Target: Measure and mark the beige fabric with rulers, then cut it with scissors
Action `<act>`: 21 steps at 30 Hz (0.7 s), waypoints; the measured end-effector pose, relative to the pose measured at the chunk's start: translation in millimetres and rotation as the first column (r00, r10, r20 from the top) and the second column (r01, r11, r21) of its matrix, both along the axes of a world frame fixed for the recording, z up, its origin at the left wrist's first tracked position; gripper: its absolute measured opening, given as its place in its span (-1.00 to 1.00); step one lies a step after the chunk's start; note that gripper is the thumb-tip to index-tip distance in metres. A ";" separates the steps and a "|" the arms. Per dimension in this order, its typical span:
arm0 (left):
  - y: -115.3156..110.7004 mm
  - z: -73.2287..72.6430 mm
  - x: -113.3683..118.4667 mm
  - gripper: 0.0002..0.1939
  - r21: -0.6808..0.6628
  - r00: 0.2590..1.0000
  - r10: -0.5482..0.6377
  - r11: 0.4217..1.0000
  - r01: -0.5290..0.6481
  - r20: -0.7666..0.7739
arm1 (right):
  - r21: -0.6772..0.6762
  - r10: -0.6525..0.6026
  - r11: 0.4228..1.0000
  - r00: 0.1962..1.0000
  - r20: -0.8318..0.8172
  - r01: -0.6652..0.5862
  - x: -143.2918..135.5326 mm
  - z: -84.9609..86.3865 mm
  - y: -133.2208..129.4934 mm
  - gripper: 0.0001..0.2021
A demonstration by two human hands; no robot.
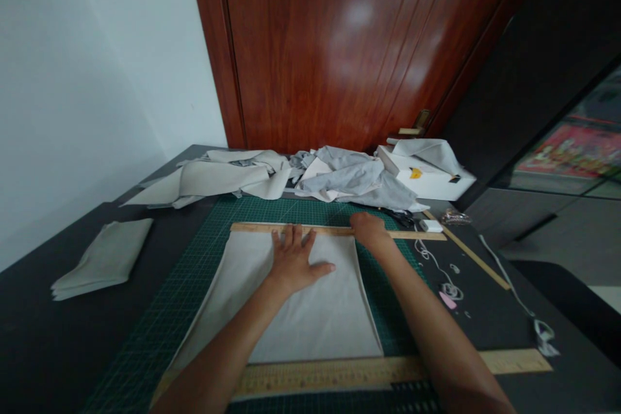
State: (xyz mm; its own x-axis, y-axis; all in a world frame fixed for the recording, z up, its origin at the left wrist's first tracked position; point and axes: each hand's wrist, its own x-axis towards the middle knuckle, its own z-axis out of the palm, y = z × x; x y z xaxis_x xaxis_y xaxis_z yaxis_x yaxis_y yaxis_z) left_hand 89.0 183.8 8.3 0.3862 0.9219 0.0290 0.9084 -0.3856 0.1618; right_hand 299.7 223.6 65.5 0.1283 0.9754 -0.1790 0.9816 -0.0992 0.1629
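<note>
A pale cloth (310,323) lies flat on the green cutting mat (169,310). Across its far edge runs a narrow wooden ruler (412,235). My left hand (294,262) is spread on the cloth, its fingertips pressing on that ruler. At the cloth's far right corner, my right hand (367,229) is closed beside the ruler; whatever its fingers hold is hidden. A wider wooden ruler (330,374) lies along the near edge of the cloth, partly behind my forearms.
Folded cloth (104,255) rests at the left. Pale fabric (233,174), grey fabric (344,171) and a white box (431,178) line the back. At right are another wooden strip (475,257), white cord (451,290), a pink piece (447,300) and a white charger (431,226).
</note>
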 end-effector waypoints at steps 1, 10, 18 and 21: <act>-0.1 0.0 0.0 0.09 -0.001 1.000 0.003 1.000 -0.003 -0.001 | -0.001 0.004 1.000 1.000 0.004 -0.004 -0.3 0.6 -0.3 -0.65; -0.2 2.5 -0.3 0.09 -0.014 1.000 -0.009 1.000 0.009 0.002 | -0.014 0.085 0.996 0.996 0.030 -0.084 -3.9 8.7 -7.4 -0.65; -1.2 1.8 0.2 0.08 -0.016 1.000 -0.009 1.000 0.010 0.019 | -0.020 0.172 0.985 0.984 0.038 -0.171 3.8 11.2 -8.8 -0.67; -0.8 -0.2 -0.1 0.07 0.002 0.999 -0.011 1.000 0.010 0.032 | -0.024 0.226 0.974 0.974 0.031 -0.225 10.8 12.9 -8.8 -0.72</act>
State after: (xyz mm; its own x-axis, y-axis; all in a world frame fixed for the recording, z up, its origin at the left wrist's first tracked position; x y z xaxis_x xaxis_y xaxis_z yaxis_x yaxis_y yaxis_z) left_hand 88.9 182.9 8.0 0.3948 0.9178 0.0429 0.8987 -0.3954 0.1898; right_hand 310.5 214.8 78.4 -0.0882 0.9761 -0.1984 0.9723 0.1277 0.1959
